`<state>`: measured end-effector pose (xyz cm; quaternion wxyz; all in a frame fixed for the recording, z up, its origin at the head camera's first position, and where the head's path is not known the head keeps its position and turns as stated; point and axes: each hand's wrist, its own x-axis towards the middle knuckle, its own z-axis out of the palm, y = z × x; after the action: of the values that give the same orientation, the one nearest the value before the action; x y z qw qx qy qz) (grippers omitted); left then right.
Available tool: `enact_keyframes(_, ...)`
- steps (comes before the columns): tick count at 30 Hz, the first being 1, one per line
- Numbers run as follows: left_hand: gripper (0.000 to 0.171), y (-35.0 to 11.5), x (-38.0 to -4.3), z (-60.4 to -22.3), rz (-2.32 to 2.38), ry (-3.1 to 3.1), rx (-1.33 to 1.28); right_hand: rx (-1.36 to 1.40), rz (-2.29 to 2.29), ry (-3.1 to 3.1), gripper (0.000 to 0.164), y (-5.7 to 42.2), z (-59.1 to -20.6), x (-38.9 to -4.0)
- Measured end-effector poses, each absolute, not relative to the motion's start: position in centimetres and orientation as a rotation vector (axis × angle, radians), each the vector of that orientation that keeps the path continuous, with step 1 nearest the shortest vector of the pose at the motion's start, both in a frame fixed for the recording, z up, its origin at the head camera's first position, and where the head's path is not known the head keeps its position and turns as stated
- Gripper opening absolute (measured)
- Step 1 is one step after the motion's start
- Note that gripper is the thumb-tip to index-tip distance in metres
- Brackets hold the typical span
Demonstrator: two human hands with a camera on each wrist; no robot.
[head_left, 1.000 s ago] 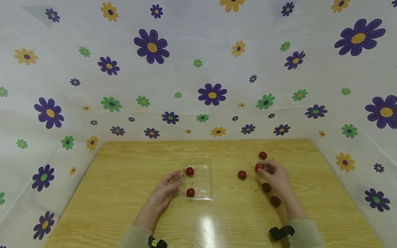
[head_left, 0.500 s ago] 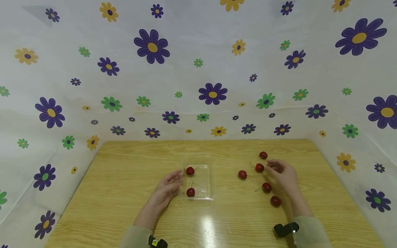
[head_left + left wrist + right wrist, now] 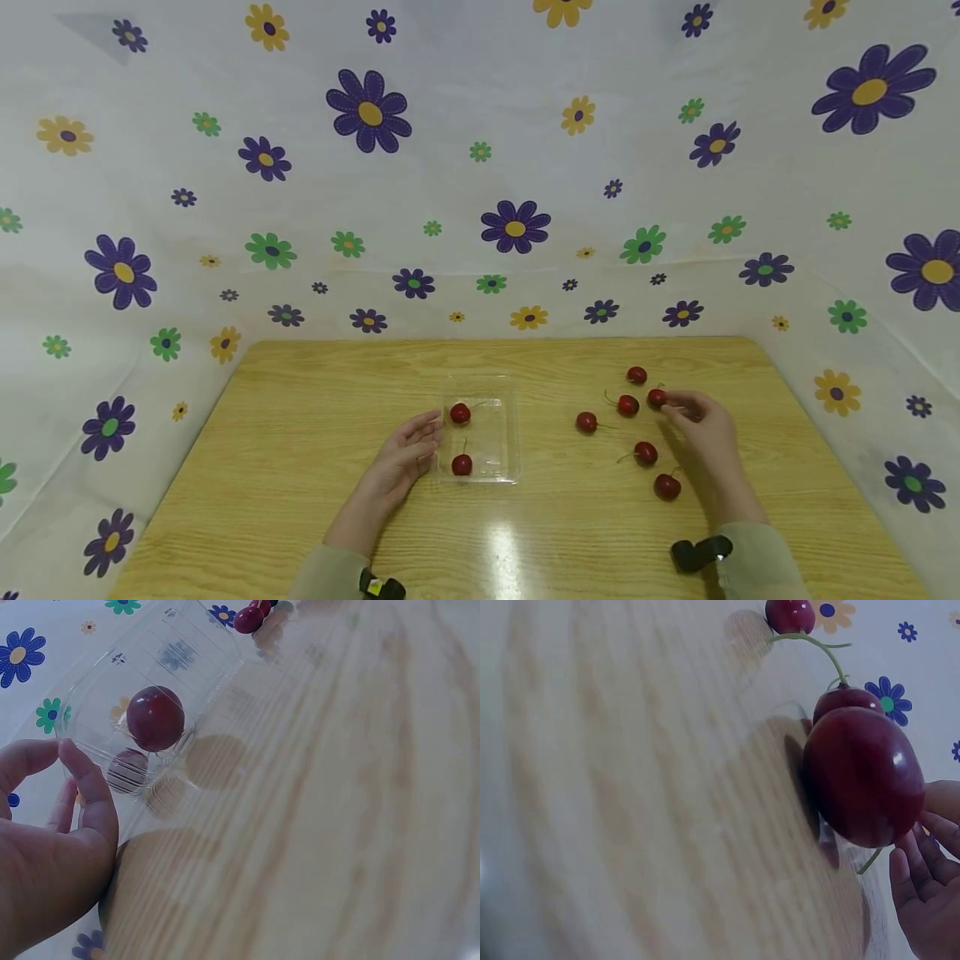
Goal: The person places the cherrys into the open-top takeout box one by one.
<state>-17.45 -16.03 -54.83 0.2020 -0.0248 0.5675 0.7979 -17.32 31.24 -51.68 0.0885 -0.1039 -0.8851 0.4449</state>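
A clear plastic box [image 3: 514,454] sits mid-table with two dark red cherries in it: one cherry [image 3: 460,413] at the back and another [image 3: 462,464] at the front. My left hand [image 3: 401,467] is at its left side; in the left wrist view thumb and finger pinch the box's edge. Right of the box lie several loose cherries with stems. My right hand [image 3: 705,429] has its thumb and fingertips on the right side of a cherry [image 3: 656,397], apparently pinching it. In the right wrist view a nearer cherry [image 3: 864,777] hides those fingertips.
Loose cherries lie close around the right hand, such as the back cherry [image 3: 637,375], the leftmost cherry [image 3: 587,422] and the front cherry [image 3: 667,487]. A flower-printed sheet [image 3: 450,167] walls the wooden table [image 3: 300,400] at the back and sides.
My right hand has left the cherry beside it and shifted right, onto another cherry that it was covering before. The left hand and the box have stayed put.
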Motion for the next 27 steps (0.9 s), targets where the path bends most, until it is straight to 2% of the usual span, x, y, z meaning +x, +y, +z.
enact_keyframes(10, 0.065, -16.1, -17.3, -54.7, 2.227, 1.588, -0.069, -0.437, 1.347, -2.646, 0.039, 32.1, -52.4, -18.0)
enact_keyframes(27, 0.063, -15.8, -17.3, -54.7, 2.241, 1.592, -0.077, -0.433, 1.383, -2.681, 0.056, 32.1, -52.5, -18.8)
